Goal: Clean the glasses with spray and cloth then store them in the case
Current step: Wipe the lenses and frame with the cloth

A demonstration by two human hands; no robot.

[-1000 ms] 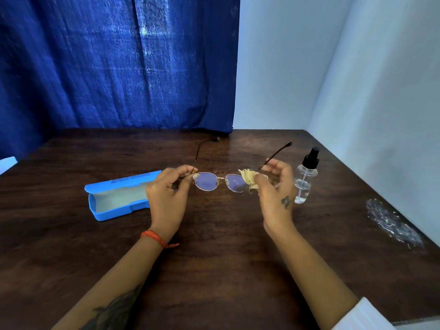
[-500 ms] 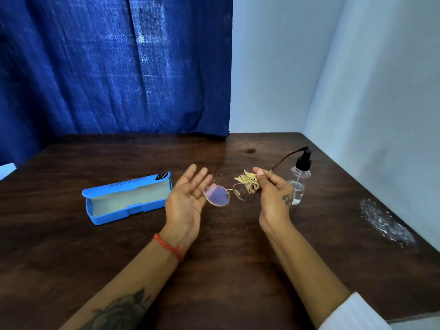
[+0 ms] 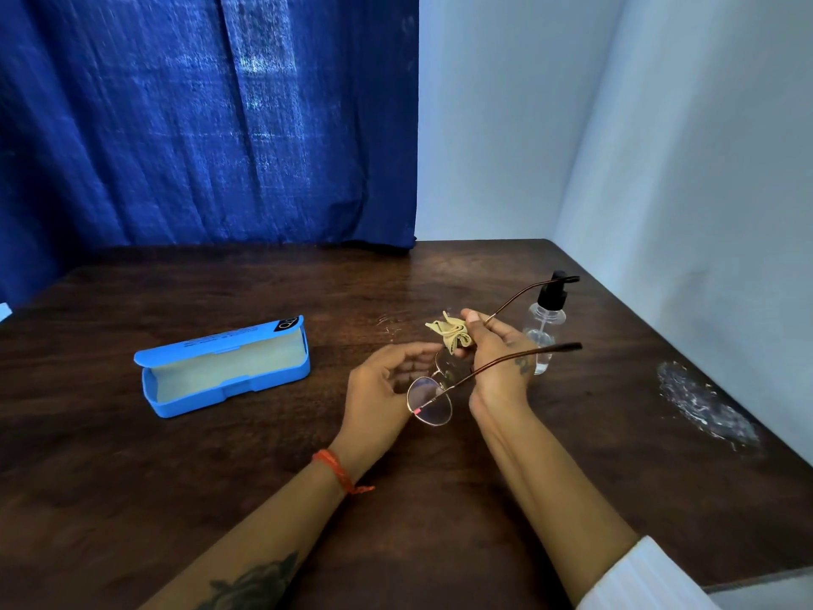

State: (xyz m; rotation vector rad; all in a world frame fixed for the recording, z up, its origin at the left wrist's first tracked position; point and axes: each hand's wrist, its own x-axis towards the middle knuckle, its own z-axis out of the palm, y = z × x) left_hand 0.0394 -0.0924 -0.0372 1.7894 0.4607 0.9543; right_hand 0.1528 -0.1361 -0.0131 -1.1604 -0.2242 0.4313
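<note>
My right hand pinches a crumpled beige cloth against the far lens of the thin-framed glasses and holds them tilted above the table. Both temples stick out to the right. The near lens hangs toward me, between my two hands. My left hand is cupped just left of the glasses with fingers loosely curled, and no grip on them shows. A clear spray bottle with a black pump stands behind my right hand. The blue case lies open to the left, with nothing in it.
The dark wooden table sits in a corner, with a white wall along its right side and a blue curtain behind. A crumpled clear plastic wrapper lies near the right wall.
My left hand let go of the glasses and opened, and now curls back beside them. My right hand has swung the glasses round, so the temples point right and one lens faces me.
</note>
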